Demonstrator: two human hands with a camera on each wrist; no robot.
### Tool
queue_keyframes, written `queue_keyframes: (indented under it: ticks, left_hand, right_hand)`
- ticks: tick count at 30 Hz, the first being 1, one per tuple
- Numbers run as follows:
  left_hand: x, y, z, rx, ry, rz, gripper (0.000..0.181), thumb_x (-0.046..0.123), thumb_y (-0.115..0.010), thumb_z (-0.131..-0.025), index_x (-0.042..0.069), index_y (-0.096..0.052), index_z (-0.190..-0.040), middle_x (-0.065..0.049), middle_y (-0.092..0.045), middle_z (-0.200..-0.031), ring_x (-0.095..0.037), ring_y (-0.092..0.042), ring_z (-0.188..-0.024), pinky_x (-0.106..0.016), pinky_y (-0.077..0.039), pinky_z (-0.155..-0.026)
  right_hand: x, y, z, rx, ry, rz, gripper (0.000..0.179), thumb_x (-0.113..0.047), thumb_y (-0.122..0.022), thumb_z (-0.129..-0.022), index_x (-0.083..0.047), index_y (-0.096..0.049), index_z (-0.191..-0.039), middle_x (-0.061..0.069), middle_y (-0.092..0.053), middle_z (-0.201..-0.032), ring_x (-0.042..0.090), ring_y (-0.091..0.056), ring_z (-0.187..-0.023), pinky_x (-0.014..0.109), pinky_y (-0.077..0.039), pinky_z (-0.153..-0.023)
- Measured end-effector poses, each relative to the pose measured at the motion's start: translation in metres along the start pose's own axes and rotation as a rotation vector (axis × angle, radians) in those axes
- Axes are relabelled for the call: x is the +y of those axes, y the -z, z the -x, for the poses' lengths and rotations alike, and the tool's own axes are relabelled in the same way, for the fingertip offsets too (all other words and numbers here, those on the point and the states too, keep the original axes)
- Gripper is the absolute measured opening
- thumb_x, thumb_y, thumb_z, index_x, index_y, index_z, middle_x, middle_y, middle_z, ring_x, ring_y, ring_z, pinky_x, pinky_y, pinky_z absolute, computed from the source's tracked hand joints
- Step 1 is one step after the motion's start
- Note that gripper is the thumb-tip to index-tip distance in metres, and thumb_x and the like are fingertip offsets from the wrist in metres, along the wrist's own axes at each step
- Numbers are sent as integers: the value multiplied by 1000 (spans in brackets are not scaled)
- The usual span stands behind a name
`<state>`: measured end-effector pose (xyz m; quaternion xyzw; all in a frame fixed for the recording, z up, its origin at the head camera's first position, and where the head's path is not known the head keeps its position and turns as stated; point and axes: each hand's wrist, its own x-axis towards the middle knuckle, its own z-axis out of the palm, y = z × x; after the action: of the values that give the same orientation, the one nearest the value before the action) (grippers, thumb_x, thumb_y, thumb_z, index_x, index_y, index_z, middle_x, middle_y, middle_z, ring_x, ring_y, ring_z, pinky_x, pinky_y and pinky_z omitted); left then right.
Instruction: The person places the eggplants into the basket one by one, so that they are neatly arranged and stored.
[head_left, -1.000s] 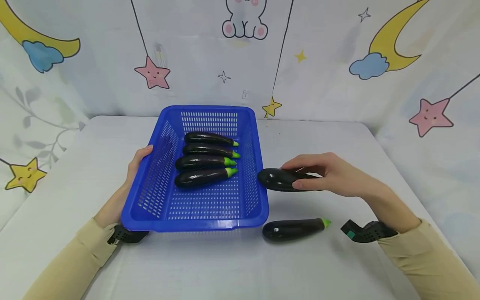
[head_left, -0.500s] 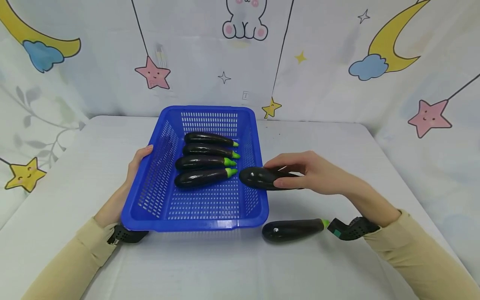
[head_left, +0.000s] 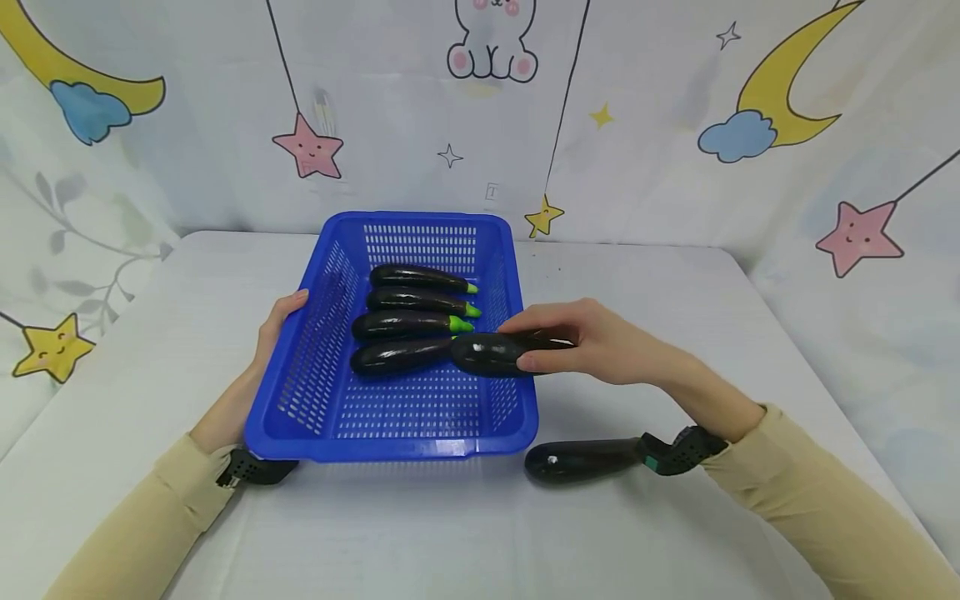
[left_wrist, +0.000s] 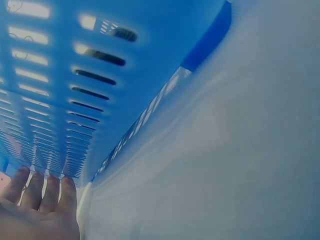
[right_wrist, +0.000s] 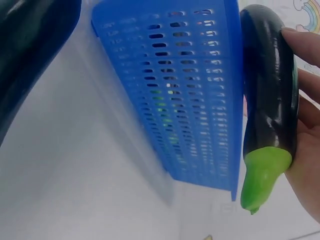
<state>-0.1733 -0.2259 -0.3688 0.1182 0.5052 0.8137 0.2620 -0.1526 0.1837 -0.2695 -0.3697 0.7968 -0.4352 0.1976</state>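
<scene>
In the head view my right hand (head_left: 577, 342) holds a dark eggplant (head_left: 483, 355) between thumb and fingers. Its rounded end reaches over the right rim of the blue plastic basket (head_left: 405, 450). The right wrist view shows this eggplant's bright green stem end (right_wrist: 265, 167), with the thumb and fingers against its side. My left hand (head_left: 266, 342) holds the basket's left side, a fingertip on the rim; several fingers (left_wrist: 50, 195) lie against the slotted outer wall in the left wrist view. Several eggplants (head_left: 401, 323) lie side by side in the basket, green ends to the right.
Another eggplant (head_left: 577, 461) lies on the white table (head_left: 420, 542) just right of the basket's near corner, its stem end hidden by the black wrist camera (head_left: 682, 450). A curtain (head_left: 405, 100) printed with stars and moons hangs behind the table.
My right hand has carried its eggplant leftward, from beside the basket to over the right rim, where it now overlaps the nearest eggplant's green end. The left hand and basket have stayed put.
</scene>
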Motion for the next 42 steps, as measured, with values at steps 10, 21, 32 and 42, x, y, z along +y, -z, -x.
queue_keyframes:
  ticks: [10, 21, 32, 42]
  left_hand:
    - [1, -2, 0, 1, 3, -14, 59, 51, -21, -102, 17, -15, -150, 3, -45, -120, -11, -46, -104, -28, -43, -90]
    - [1, -2, 0, -4, 6, -6, 61, 52, -22, -102, 17, -12, -151, 3, -44, -121, -11, -45, -105, -29, -42, -91]
    - [0, -1, -1, -23, 0, 4, 60, 51, -21, -102, 17, -12, -151, 3, -45, -122, -11, -46, -106, -28, -42, -92]
    - [0, -1, 0, -14, 12, 7, 62, 52, -22, -102, 18, -10, -153, 3, -44, -123, -11, -46, -107, -29, -42, -92]
  right_hand:
    - [-3, -8, -15, 1, 6, -14, 36, -14, -69, -95, -15, -66, -131, 1, -65, -126, 19, -61, -109, 35, -56, -87]
    - [-3, -15, -31, 6, 48, 50, 36, -15, -71, -94, -16, -67, -129, -3, -67, -126, 16, -59, -114, 33, -55, -89]
    - [-12, -16, -52, -46, 64, 154, 34, -22, -70, -94, -16, -68, -128, -3, -69, -120, 13, -60, -109, 35, -52, -92]
    - [-33, -10, -80, -126, 96, 171, 36, -20, -72, -93, -8, -68, -126, 4, -71, -118, 15, -64, -104, 31, -52, -93]
